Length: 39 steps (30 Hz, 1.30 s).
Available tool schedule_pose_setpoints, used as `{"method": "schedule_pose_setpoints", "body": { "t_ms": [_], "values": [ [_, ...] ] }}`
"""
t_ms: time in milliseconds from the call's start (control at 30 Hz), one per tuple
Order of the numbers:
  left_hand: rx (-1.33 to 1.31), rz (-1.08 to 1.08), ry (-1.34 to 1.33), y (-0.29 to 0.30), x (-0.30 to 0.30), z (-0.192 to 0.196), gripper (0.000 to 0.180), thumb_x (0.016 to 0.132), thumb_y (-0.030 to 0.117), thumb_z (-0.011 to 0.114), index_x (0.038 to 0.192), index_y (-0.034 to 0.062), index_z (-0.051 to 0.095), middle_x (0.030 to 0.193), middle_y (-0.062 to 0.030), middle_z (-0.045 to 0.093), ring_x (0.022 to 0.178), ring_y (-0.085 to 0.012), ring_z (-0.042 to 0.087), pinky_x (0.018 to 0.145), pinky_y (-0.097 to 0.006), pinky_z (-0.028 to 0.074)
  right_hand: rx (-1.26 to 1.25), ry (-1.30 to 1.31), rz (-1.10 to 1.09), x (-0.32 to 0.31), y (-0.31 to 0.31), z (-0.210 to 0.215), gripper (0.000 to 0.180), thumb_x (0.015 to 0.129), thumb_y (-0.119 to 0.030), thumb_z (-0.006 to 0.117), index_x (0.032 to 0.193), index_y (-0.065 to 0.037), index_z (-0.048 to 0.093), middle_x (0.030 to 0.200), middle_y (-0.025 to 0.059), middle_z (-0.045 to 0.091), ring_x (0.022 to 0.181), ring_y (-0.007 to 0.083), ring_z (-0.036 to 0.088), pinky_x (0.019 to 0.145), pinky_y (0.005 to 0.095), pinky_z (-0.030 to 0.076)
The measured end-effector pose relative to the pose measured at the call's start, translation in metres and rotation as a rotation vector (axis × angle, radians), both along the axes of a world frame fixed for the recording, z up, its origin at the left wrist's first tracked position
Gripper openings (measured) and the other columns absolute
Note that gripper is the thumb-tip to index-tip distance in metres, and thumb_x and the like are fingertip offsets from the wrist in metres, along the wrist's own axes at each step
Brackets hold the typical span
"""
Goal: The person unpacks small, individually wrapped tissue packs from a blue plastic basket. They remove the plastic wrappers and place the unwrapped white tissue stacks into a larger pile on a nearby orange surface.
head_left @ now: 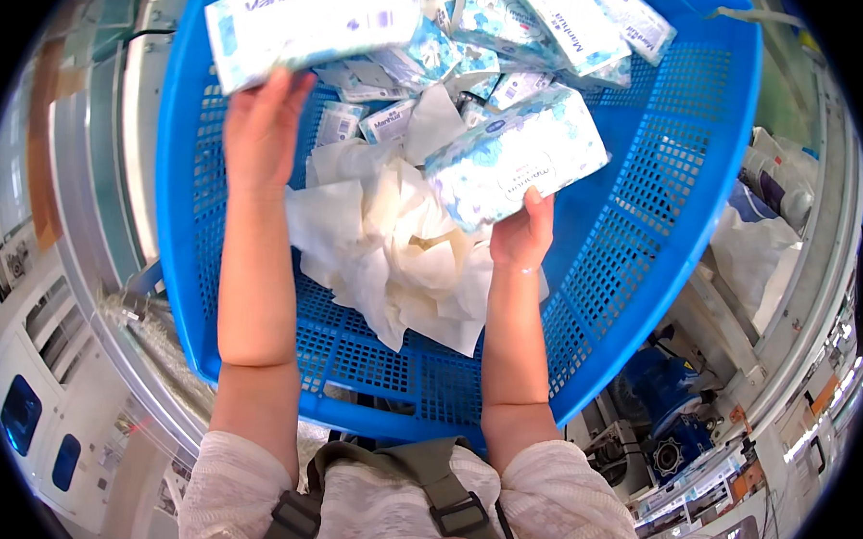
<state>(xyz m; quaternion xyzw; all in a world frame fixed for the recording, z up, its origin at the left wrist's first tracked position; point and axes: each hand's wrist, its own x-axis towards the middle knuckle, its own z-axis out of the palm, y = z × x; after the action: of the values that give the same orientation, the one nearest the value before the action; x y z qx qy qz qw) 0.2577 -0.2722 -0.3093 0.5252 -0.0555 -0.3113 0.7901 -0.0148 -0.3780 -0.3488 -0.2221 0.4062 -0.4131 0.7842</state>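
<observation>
I look down into a big blue perforated plastic basket (646,211). My left hand (262,127) grips a white and pale blue soft tissue pack (308,18) at the basket's upper left. My right hand (521,237) holds a second tissue pack (518,158) with a blue floral print, tilted, near the basket's middle. Between my forearms lies a heap of loose crumpled white tissue sheets (394,249). Several more tissue packs (558,25), large and small, are piled at the far side of the basket.
A curved metal machine frame (86,245) runs along the left. On the right sit white bags (755,250), a blue motor (667,395) and machine parts below the basket's rim. White cabinets with blue windows (21,411) stand at the lower left.
</observation>
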Motion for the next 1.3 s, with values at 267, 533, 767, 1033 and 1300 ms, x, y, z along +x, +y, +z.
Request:
{"method": "schedule_pose_setpoints", "body": {
  "t_ms": [267, 533, 767, 1033, 1300],
  "values": [
    [0.270, -0.612, -0.167, 0.044, -0.134, 0.099, 0.087, 0.076, 0.019, 0.081, 0.143, -0.0048, 0.031, 0.135, -0.0170, 0.047, 0.121, -0.0216, 0.048, 0.100, -0.034, 0.042, -0.128, -0.017, 0.436, -0.002, 0.047, 0.113, 0.074, 0.081, -0.023, 0.069, 0.141, 0.001, 0.033, 0.134, 0.0127, 0.048, 0.126, 0.0239, 0.045, 0.105, 0.0376, 0.035],
    [0.624, -0.219, -1.055, 0.145, -0.184, 0.225, 0.065, 0.078, 0.019, 0.077, 0.133, -0.0005, 0.049, 0.116, -0.0142, 0.055, 0.103, -0.0276, 0.055, 0.090, -0.036, 0.044, -0.338, 0.180, 0.612, -0.031, 0.113, 0.229, 0.073, 0.081, -0.014, 0.074, 0.139, 0.000, 0.034, 0.122, 0.0121, 0.054, 0.112, 0.0188, 0.052, 0.095, 0.0329, 0.044],
    [0.482, -0.082, -1.454, 0.193, -0.189, 0.329, 0.026, 0.068, 0.011, 0.077, 0.093, 0.0107, 0.071, 0.093, -0.0026, 0.061, 0.084, -0.0240, 0.053, 0.075, -0.035, 0.045, -0.604, 0.146, 0.769, -0.048, 0.171, 0.312, 0.066, 0.086, -0.018, 0.067, 0.138, 0.003, 0.034, 0.124, 0.0155, 0.055, 0.113, 0.0213, 0.054, 0.096, 0.0340, 0.043],
    [0.372, -0.190, -1.417, 0.247, -0.201, 0.368, 0.021, 0.068, 0.004, 0.075, 0.084, 0.0068, 0.063, 0.088, -0.0065, 0.058, 0.082, -0.0275, 0.054, 0.072, -0.037, 0.045, -1.034, 0.317, 0.817, -0.059, 0.208, 0.352, 0.070, 0.081, -0.024, 0.071, 0.136, 0.005, 0.037, 0.120, 0.0214, 0.058, 0.111, 0.0287, 0.058, 0.094, 0.0368, 0.044],
    [0.368, 0.075, -1.473, 0.282, -0.222, 0.390, 0.022, 0.068, 0.005, 0.074, 0.086, 0.0074, 0.061, 0.088, -0.0074, 0.056, 0.081, -0.0275, 0.054, 0.071, -0.036, 0.046, -1.183, 0.298, 0.792, -0.061, 0.241, 0.386, 0.070, 0.080, -0.022, 0.073, 0.135, 0.005, 0.039, 0.120, 0.0217, 0.058, 0.112, 0.0304, 0.058, 0.094, 0.0377, 0.044]
  ]
}}
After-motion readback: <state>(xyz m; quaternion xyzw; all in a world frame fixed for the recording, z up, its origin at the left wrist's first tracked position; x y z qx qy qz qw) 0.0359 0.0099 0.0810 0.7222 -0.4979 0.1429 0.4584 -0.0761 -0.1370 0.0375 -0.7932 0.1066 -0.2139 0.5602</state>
